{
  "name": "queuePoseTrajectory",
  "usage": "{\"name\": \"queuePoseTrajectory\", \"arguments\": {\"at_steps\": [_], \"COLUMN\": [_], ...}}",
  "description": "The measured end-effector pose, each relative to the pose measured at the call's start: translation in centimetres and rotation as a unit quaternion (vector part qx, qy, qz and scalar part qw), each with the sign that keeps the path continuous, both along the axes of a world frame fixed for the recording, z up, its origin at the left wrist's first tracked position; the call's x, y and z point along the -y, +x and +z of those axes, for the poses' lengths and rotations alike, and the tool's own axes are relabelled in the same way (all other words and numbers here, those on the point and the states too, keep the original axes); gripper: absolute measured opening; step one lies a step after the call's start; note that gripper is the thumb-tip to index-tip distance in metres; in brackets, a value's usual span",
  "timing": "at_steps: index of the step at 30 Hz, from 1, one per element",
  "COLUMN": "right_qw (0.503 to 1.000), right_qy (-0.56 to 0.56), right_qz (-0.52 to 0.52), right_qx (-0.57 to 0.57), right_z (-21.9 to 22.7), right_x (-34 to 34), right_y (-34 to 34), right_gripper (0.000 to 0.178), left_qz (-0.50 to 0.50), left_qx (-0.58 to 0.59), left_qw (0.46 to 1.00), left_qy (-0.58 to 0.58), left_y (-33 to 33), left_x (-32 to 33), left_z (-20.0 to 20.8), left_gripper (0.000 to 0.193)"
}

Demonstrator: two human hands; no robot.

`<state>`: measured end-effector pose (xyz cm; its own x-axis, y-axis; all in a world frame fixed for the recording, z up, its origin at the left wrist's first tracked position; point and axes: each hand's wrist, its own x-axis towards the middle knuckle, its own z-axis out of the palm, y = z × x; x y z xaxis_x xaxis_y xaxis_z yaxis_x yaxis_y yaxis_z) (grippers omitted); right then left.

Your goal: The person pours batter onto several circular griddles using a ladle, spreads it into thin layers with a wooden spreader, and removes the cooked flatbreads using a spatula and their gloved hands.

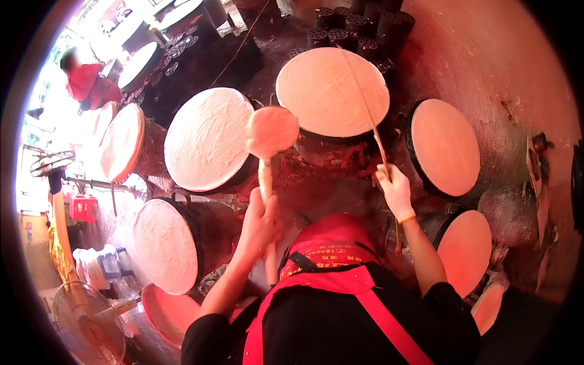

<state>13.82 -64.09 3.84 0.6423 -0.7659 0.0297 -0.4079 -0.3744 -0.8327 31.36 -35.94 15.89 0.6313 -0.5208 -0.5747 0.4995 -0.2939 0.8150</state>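
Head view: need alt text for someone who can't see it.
The left hand grips a round-headed paddle and the gloved right hand a long thin stick. Large pale round discs form an arc around the wearer's red apron. Dark cylinders with holes stand beyond; another person in red is at upper left.

Black short-sleeved top; red apron, red straps, yellow lettering; white yellow-edged glove on right hand
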Motion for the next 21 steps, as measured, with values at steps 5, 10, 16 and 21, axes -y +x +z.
{"name": "queuePoseTrajectory", "arguments": {"at_steps": [5, 10, 16, 21], "right_qw": [0.996, 0.970, 0.941, 0.786], "right_qy": [0.036, -0.066, -0.067, -0.012], "right_qz": [0.056, 0.083, 0.320, 0.618], "right_qx": [-0.054, -0.219, -0.088, 0.024], "right_z": [0.9, 1.8, 2.7, 8.9], "right_x": [7.2, 16.2, 10.7, -2.6], "right_y": [9.2, 17.3, 27.3, 24.7], "right_gripper": [0.039, 0.036, 0.030, 0.023], "left_qz": [0.010, 0.149, 0.334, 0.438], "left_qx": [-0.208, -0.355, -0.354, -0.295], "left_qw": [0.977, 0.903, 0.838, 0.780], "left_qy": [-0.053, -0.192, -0.246, -0.336], "left_y": [4.3, 3.2, 1.1, -0.6], "left_x": [-2.9, -3.5, -1.7, 1.0], "left_z": [0.9, -0.5, -0.5, -0.1], "left_gripper": [0.008, 0.012, 0.018, 0.028]}}
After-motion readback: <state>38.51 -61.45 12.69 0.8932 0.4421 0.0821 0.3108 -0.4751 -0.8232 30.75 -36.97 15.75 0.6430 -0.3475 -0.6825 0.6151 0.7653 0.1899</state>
